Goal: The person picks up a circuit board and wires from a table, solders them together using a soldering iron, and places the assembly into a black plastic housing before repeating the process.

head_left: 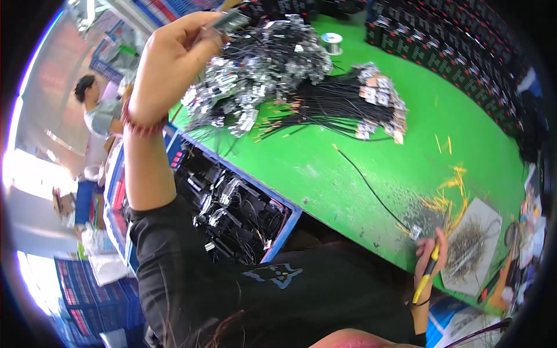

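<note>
My left hand [183, 58] is raised at the upper left, thumb and fingers closed on a small grey, shiny piece [231, 21] that is blurred. Behind it lies a large heap of black cables with silvery ends [278, 55]. At the lower right, my right hand [428, 261] is closed around a slim tool with a yellow-and-black handle [426, 278]; its working end cannot be made out. Close to those fingers is the silvery connector [415, 232] of a single black cable [371, 187], whose bare copper-coloured end points away across the green table [325, 180].
A bundle of black cables [348, 101] lies beyond the single one. Yellow scraps [455, 188] and dark crumbs surround a pale plate [478, 243]. A wire spool [332, 43], stacked black boxes [447, 58] and a blue crate of black parts [232, 203] border the table. Another person [101, 113] is at left.
</note>
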Demonstrator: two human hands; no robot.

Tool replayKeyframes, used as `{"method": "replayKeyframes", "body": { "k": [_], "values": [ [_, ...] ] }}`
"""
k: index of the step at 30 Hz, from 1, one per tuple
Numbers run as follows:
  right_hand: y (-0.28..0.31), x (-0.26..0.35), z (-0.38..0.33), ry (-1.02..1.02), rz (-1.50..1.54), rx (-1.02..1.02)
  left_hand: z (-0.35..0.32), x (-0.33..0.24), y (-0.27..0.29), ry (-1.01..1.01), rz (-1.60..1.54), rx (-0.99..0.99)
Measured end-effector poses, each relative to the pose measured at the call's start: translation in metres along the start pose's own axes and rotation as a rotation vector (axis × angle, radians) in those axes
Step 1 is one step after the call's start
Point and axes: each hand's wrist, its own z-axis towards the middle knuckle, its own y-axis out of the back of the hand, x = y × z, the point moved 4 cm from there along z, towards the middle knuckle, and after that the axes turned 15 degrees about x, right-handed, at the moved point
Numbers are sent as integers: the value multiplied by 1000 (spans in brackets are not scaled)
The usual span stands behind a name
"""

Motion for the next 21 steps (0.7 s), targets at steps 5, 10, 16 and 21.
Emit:
{"method": "replayKeyframes", "body": {
  "k": [5, 10, 16, 21],
  "values": [
    [-2, 126, 43, 424, 142, -44, 22, -103, -102, -369, -56, 315],
    [-8, 186, 86, 629, 74, 135, 26, -138, -191, -555, -221, 332],
    [9, 132, 76, 386, 43, 32, 27, -144, -262, -367, -511, 443],
    [3, 127, 55, 378, 218, -76, 30, -109, -294, -89, -863, 597]
  ]
}}
